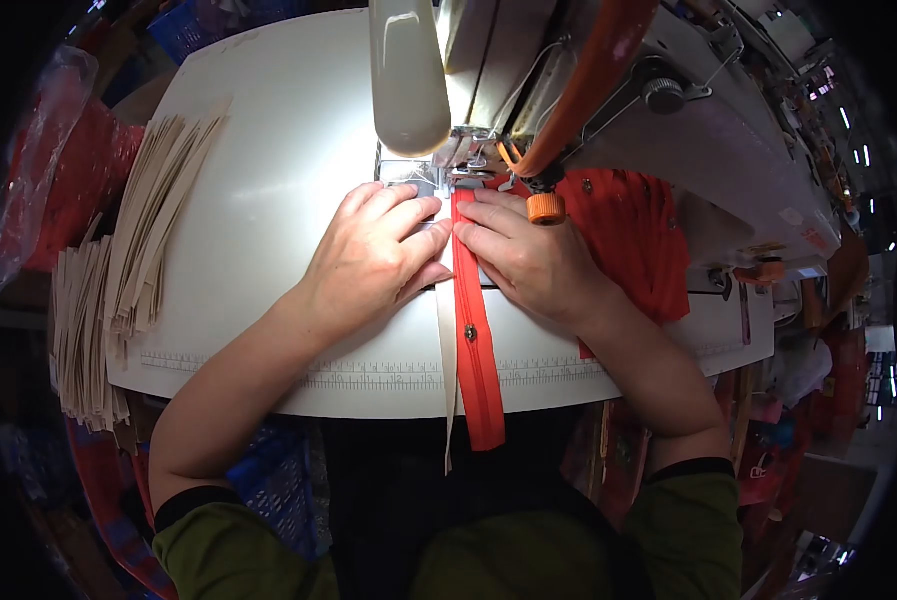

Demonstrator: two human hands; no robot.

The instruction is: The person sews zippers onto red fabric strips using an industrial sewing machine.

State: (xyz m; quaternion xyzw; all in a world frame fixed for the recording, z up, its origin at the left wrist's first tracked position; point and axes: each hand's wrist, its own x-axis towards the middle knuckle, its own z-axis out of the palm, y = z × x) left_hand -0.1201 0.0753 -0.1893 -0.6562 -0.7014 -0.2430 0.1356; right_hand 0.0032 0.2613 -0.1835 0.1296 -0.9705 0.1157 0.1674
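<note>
A red zipper strip (480,385) with a dark metal slider runs from under the presser foot (465,172) of a sewing machine down over the table's front edge. Along its left side lies a narrow cream fabric strip (448,350), its lower end hanging past the edge. My left hand (378,250) presses on the cream strip, fingers bent and together near the needle area, thumb by the zipper. On the zipper's right edge rest the fingertips of my right hand (528,250), close to the presser foot.
Bundles of cream strips (153,225) lie on the table's left side and hang at its edge. A pile of red zippers (628,235) is right of my right hand. The machine head (708,140) rises behind. A ruler scale (368,375) runs along the table front.
</note>
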